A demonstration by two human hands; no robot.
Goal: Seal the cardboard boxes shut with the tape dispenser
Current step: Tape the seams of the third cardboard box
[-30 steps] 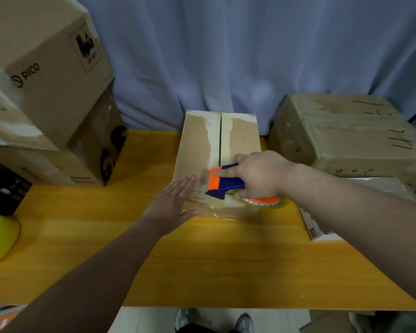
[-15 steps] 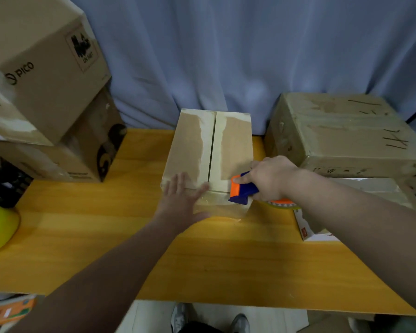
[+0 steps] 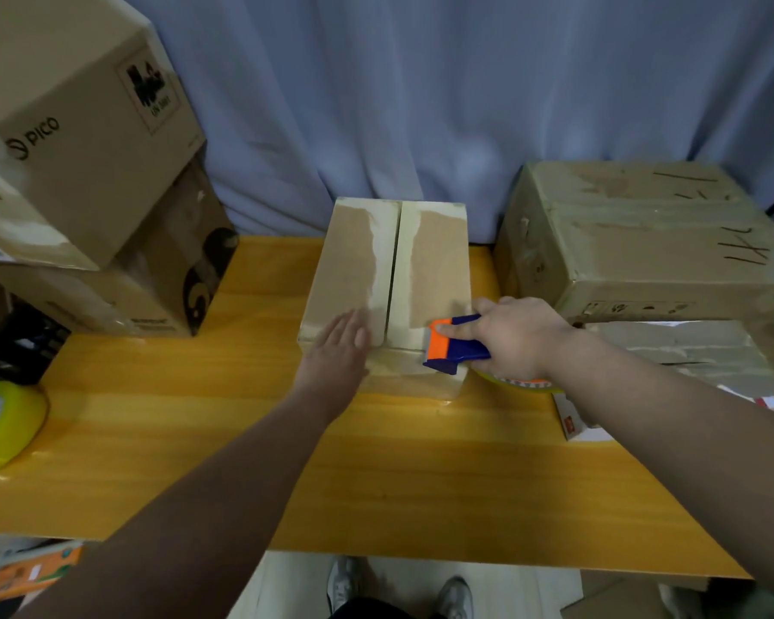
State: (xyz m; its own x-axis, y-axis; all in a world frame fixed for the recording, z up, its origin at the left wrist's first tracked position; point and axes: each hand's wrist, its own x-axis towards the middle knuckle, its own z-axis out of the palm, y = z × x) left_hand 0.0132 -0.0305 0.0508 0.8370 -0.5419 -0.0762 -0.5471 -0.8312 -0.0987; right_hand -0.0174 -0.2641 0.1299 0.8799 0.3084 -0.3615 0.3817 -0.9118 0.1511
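A small cardboard box [image 3: 439, 261] stands in the middle of the yellow table [image 3: 242, 440], its two top flaps meeting at a centre seam edged with old tape. My left hand [image 3: 340, 350] lies flat with straight fingers on the near end of the left flap. My right hand [image 3: 514, 341] grips the blue and orange tape dispenser [image 3: 452, 346], index finger stretched along its top. The dispenser's orange head sits at the box's near right corner, right of the seam. Its tape roll [image 3: 519, 382] shows under my wrist.
Two large cardboard boxes [image 3: 77, 140] are stacked at the back left. A big taped box [image 3: 644, 243] sits on another at the right. A yellow tape roll [image 3: 5, 422] lies at the table's left edge. A blue curtain [image 3: 421, 91] hangs behind.
My right hand has carried the dispenser from over the centre seam toward the box's near right corner. My left hand stayed flat on the left flap. The view shifted slightly.
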